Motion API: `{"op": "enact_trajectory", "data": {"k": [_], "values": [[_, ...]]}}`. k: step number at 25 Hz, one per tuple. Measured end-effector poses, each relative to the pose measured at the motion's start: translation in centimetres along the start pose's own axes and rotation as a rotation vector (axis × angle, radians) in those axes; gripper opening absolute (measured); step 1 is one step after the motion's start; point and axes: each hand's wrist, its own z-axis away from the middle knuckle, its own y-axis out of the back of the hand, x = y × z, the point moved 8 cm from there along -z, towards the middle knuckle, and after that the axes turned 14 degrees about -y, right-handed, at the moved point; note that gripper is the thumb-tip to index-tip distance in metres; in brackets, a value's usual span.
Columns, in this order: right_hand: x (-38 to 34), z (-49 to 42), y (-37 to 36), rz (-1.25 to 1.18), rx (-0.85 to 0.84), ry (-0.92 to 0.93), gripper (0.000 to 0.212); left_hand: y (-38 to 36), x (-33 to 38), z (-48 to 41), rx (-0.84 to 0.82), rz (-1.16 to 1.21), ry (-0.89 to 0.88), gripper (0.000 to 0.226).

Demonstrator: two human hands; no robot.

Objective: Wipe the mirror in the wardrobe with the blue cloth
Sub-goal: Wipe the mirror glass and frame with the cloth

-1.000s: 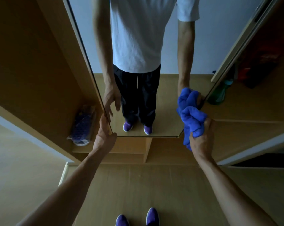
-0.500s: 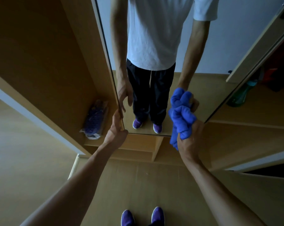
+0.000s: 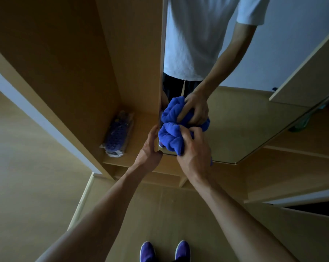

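Observation:
A tall mirror (image 3: 245, 118) on a wooden panel stands in the open wardrobe, reflecting a person in a white shirt and the cloth. My right hand (image 3: 194, 154) grips a bunched blue cloth (image 3: 171, 138) and presses it against the glass near the mirror's lower left corner. My left hand (image 3: 150, 148) clasps the mirror panel's left edge just beside the cloth, fingers wrapped around the edge.
A clear plastic bag of purple items (image 3: 118, 135) lies on the wardrobe's bottom shelf (image 3: 141, 129) left of the mirror. Wooden wardrobe walls rise at the left; a shelf and door edge sit at the right. My purple shoes (image 3: 164, 251) stand on the wooden floor.
My right hand has slid the cloth leftward along the mirror's bottom, from the right corner to the left corner. My left hand stays on the panel's edge; the view has shifted right.

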Motion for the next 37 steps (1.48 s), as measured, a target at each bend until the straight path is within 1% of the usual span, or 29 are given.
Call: {"op": "enact_trajectory", "data": {"k": [3,5,9,12,14,17,26,30,34,37], "values": [[0.1,-0.7,1.6,0.048,0.068,0.065,0.056,0.1,-0.3,-0.3,-0.018,-0.007,0.017,0.100],[0.5,-1.2,1.9,0.109,0.085,0.098,0.058,0.2,-0.4,-0.3,0.011,-0.005,0.009,0.097],[0.6,-1.3,1.1,0.149,0.098,0.136,0.051,0.2,-0.4,-0.5,0.084,0.001,-0.018,0.091],[0.7,-0.8,0.7,0.150,0.155,0.188,0.051,-0.1,-0.4,-0.4,0.110,0.033,-0.048,0.080],[0.7,-0.5,0.2,0.167,0.211,0.254,0.053,-0.2,-0.6,-0.3,0.141,0.066,-0.089,0.073],[0.9,0.0,-0.9,0.200,0.279,0.319,0.059,-0.2,-1.0,-0.4,0.198,0.061,-0.178,0.071],[0.8,1.2,-2.9,0.347,0.417,0.428,0.064,-0.7,-2.8,-1.2,0.294,0.008,-0.447,0.075],[0.6,1.1,-3.0,0.340,0.460,0.449,0.062,-0.2,-3.6,-1.7,0.343,0.010,-0.527,0.064],[0.4,1.5,-2.9,0.334,0.550,0.492,0.053,0.0,-4.7,-2.3,0.369,0.066,-0.601,0.043],[0.3,1.6,-2.7,0.325,0.582,0.526,0.049,-0.2,-4.9,-2.7,0.380,0.083,-0.671,0.048]]}}
